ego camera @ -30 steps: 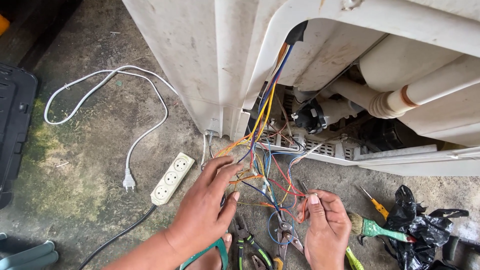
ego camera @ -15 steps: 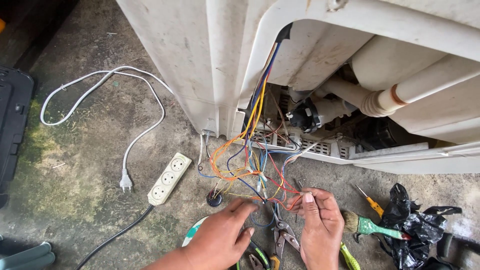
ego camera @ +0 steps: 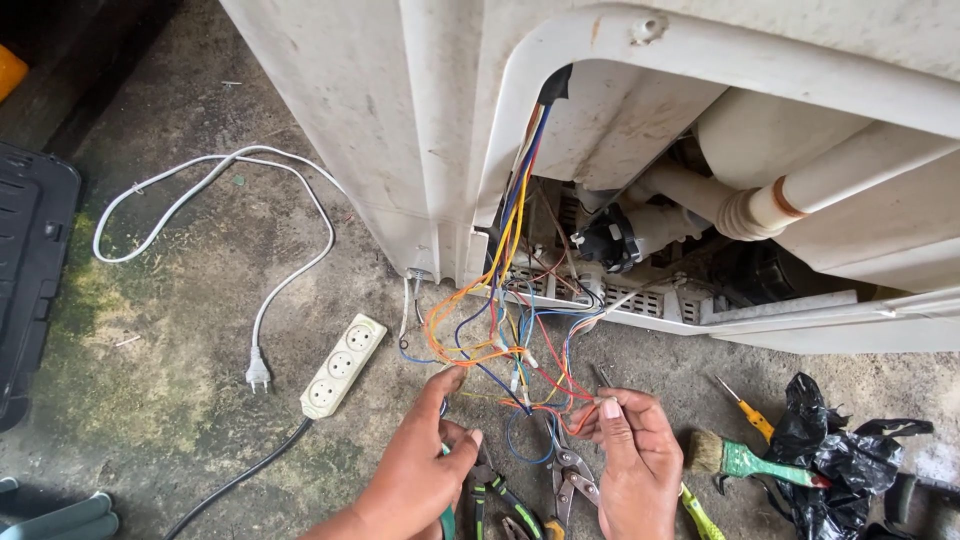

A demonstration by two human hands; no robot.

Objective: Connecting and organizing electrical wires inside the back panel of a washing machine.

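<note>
A tangle of coloured wires (ego camera: 505, 340) spills out of the open back of a white washing machine (ego camera: 420, 120) onto the concrete floor. My left hand (ego camera: 425, 465) reaches into the lower left of the bundle, thumb and forefinger touching an orange wire, while its other fingers hold a green-handled tool (ego camera: 446, 520). My right hand (ego camera: 635, 460) pinches the end of a red wire between thumb and forefinger at the bundle's right side. Pliers (ego camera: 570, 475) lie on the floor between both hands.
A white three-socket power strip (ego camera: 343, 365) and a white cord with plug (ego camera: 258, 375) lie to the left. On the right lie a green-handled brush (ego camera: 745, 462), a yellow screwdriver (ego camera: 745, 410) and a black plastic bag (ego camera: 835, 455). A black case (ego camera: 30, 280) sits at far left.
My left hand has drawn back down from the upper wires and now touches the bundle's lower left. The right hand has stayed on its wire end. The camera has shifted slightly.
</note>
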